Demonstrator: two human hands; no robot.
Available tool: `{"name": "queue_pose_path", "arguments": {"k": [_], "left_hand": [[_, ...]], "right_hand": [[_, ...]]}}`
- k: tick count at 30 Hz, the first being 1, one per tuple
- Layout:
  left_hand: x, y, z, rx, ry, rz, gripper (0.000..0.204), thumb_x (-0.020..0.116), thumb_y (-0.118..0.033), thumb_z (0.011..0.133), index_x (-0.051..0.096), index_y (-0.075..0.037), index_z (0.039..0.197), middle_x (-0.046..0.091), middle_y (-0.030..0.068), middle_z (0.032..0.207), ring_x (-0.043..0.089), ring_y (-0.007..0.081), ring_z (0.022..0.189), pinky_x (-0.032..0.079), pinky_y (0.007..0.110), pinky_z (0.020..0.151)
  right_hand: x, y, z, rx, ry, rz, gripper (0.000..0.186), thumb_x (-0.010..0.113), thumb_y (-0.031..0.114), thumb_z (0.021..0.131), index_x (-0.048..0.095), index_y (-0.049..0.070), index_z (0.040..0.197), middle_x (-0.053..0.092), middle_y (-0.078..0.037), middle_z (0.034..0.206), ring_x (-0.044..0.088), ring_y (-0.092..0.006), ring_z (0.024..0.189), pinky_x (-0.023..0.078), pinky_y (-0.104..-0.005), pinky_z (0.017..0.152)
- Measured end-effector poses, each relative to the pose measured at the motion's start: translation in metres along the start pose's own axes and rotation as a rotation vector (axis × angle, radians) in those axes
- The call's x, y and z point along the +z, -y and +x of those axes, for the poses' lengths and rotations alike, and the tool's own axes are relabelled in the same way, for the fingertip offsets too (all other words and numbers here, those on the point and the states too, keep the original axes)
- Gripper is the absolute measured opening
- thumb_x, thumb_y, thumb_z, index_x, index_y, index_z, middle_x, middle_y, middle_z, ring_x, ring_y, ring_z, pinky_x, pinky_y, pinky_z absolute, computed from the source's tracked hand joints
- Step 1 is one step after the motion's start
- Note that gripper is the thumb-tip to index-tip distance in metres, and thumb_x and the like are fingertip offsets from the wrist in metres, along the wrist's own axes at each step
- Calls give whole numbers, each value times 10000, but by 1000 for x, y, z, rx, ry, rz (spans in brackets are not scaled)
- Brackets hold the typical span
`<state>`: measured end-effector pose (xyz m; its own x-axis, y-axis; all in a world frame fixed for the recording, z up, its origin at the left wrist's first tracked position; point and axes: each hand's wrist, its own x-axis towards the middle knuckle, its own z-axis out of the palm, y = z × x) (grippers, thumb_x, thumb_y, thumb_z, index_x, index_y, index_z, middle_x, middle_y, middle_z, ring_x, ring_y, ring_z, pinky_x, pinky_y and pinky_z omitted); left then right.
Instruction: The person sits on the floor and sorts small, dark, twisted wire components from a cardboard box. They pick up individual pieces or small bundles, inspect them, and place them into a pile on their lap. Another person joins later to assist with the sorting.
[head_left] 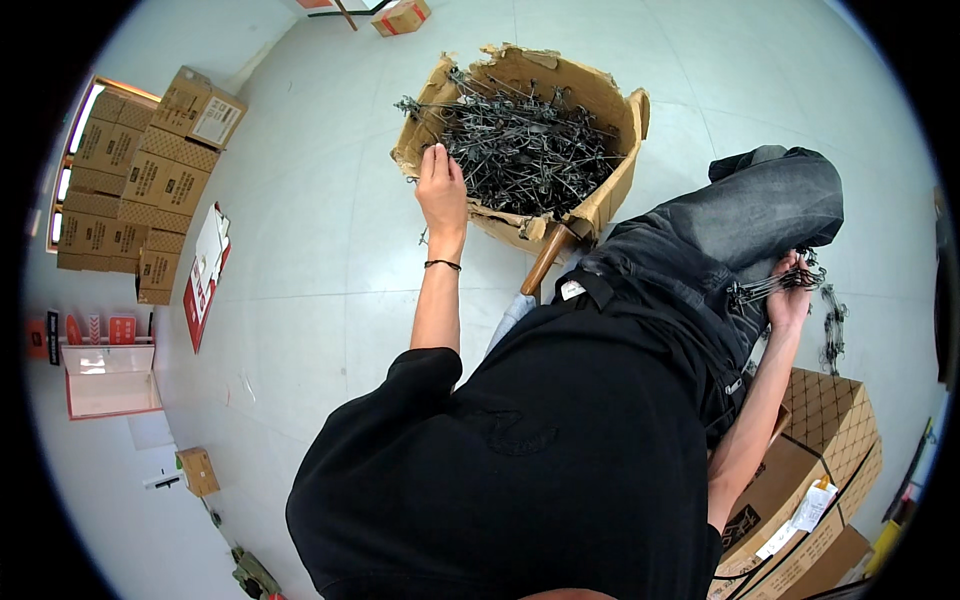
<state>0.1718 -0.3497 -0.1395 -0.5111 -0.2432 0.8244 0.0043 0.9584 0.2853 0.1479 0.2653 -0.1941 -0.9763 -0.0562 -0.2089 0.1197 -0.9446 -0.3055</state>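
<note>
We take the torn, open-topped brown cardboard box [612, 185] on the pale floor as our landmark. It is heaped with tangled dark grey metal wire hooks [520, 145], which sit inside its walls, with a few ends poking over its far-left rim.

Our left hand [441, 185] rests on the box's near-left rim, fingers curled down into the edge of the heap; whether they have closed on a hook we cannot tell, since the fingertips are hidden among the wires. Our right hand [790, 300] is well apart from the box, to its near right beyond our grey-trousered knee [770, 205], closed around a small bundle of the same wire hooks [765, 288], whose stems stick out towards the box.

We judge these hooks stiff and light singly, though springy and prone to snag: their bent ends interlock, so one lifted from the heap may drag others with it. The straight stem looks the best place to take hold, away from the ends that catch.

A wooden handle [547, 262] leans at the box's near corner. Stacked brown cartons [130, 190] stand far left of the box, and more strapped cartons [810, 480] lie to its near right.
</note>
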Motion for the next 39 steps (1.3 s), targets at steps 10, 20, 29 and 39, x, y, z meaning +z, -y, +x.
{"name": "queue_pose_path", "arguments": {"k": [10,20,29,39], "left_hand": [[7,4,25,-58,396,181,274,582,33,824,580,105,1088,627,278,930,649,436,783,541,477,669],[39,17,38,-149,190,-33,309,572,45,791,639,88,1089,643,273,1009,644,443,878,521,475,776],[63,40,59,-137,317,-36,264,529,8,776,665,80,990,647,315,904,646,459,854,522,487,780],[14,6,2,-499,103,-413,355,781,-182,821,640,33,1064,706,147,813,713,222,842,552,335,734]], "right_hand": [[2,-2,-1,-10,-10,-16,208,521,127,999,610,-56,1043,662,-142,967,648,-219,871,582,-300,785],[0,0,1,5,-18,-14,190,524,119,994,611,-46,1031,667,-141,974,651,-218,863,585,-301,778],[-1,-1,5,27,6,-5,170,538,114,984,611,-36,1020,667,-140,980,654,-213,855,587,-300,772],[-1,0,1,-3,-24,-2,175,529,119,991,608,-34,1026,669,-139,980,659,-217,851,589,-307,777]]}}
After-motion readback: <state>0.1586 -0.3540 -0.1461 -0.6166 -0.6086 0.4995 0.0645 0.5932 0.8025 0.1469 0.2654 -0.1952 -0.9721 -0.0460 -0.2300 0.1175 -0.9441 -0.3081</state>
